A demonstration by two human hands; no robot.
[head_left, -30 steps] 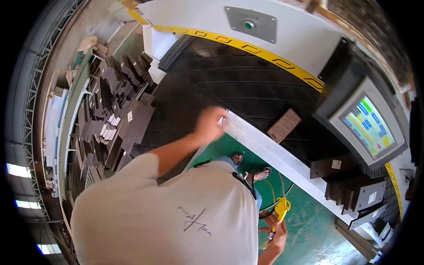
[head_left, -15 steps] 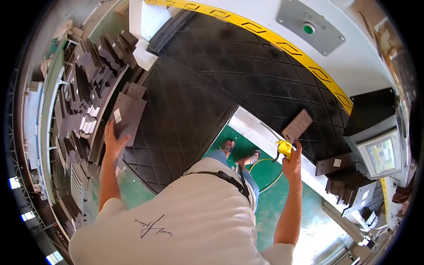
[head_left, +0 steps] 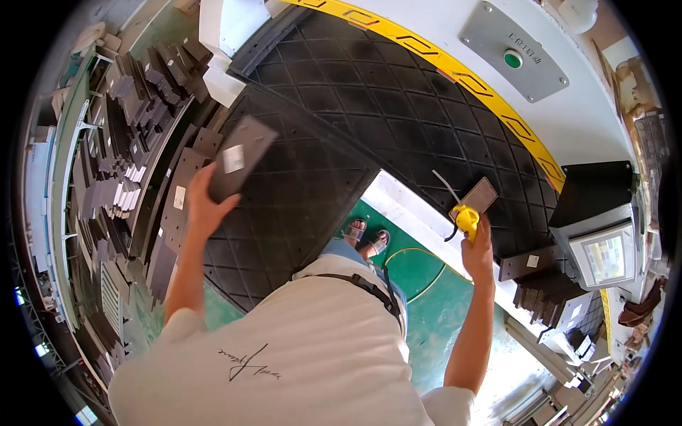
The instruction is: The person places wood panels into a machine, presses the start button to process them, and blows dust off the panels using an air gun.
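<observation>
A flat dark plate [head_left: 244, 157] with a white label is gripped at its lower left edge by my left hand [head_left: 207, 202], above the black padded surface [head_left: 284, 192]. My right hand [head_left: 479, 247] is closed round a yellow air gun [head_left: 467, 219] with a thin nozzle pointing up and left. Just behind the air gun lies a brown labelled card or plate [head_left: 480, 194] on the black surface, partly hidden by the gun. The plate in my left hand is slightly blurred.
Stacked dark plates [head_left: 174, 206] fill the left side. More stacked plates [head_left: 550, 295] sit at the right beside a screen [head_left: 604, 257]. A white frame with a yellow stripe [head_left: 426, 51] and a green button [head_left: 513, 59] curves along the top. A yellow hose loops over the green floor.
My left hand has lifted a labelled plate from the left stack and moved it right and up. The air gun in my right hand has shifted slightly, and its nozzle now shows.
</observation>
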